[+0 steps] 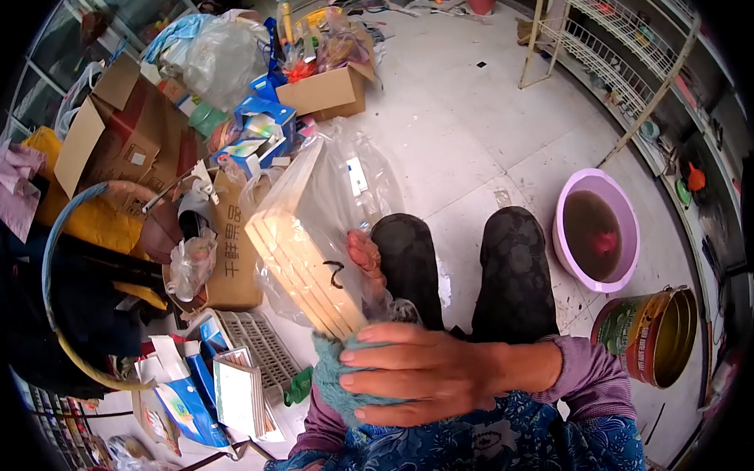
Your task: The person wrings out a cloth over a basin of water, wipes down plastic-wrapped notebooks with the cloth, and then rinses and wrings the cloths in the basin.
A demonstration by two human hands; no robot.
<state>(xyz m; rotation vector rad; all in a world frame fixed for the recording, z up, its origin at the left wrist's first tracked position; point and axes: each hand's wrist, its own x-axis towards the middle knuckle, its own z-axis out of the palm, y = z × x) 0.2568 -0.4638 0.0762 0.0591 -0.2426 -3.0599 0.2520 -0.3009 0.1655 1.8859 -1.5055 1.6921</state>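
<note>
A stack of pale wooden boards [299, 267] in a clear plastic bag [366, 173] stands tilted over my lap, with a black curved mark on its side. My left hand [366, 259] shows only partly, its fingers curled against the right side of the bagged stack; the rest is hidden behind the boards. At the stack's near end, my right hand [427, 371] is wrapped over a teal cloth [336, 374] and presses it to the wood.
On the right are a purple basin [564, 250] of murky water with something pink in it, a metal tin [638, 338] and a wire rack [611, 36]. Cardboard boxes [318, 96], a grey plastic basket [260, 347] and a hoop [50, 272] crowd the left.
</note>
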